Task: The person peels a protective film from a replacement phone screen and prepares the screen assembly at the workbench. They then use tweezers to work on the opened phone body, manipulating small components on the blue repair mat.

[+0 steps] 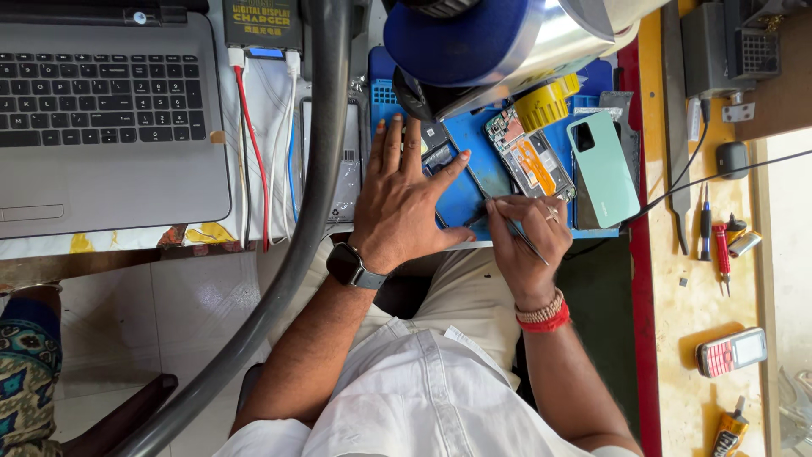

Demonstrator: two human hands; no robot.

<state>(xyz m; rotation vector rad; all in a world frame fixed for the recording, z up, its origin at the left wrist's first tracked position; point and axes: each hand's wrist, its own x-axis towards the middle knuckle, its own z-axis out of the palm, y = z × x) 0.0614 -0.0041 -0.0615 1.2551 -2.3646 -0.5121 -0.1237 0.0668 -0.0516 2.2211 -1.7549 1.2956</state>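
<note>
**Phone repair at a blue work mat, seen from above**

All places are given relative to the blue work mat (461,199), which lies at the near edge of the bench, centre of view.

Far left of the mat: an open grey laptop (106,110). Betw. laptop and mat run red and white cables (254,152) and a thick dark hose (317,169) that curves down toward the floor.

On the mat's left part: the person's left hand (406,199), w/ a dark watch at the wrist, lies flat, fingers spread, pressing down a small dark part (440,152). It is hard to tell what this part is. The hand is open, gripping nothing.

At the mat's near edge, centre-right: the right hand (524,237) is closed in a pen-style pinch on a thin metal tool (512,224), prob. tweezers or a probe; its tip points at the mat just beside the left thumb.

On the mat's right part, just beyond the right hand: an opened phone (529,156), back off, showing a green circuit board, an orange flex strip and silver shielding. It looks light, stiff and fragile; likely best held by its outer frame edges, not the exposed board. Touching its right side: a mint-green back cover (605,169), smooth and prob. slippery.

Well right of the mat, on the yellow bench: screwdrivers (715,241) and a red keypad phone (732,351).
</note>
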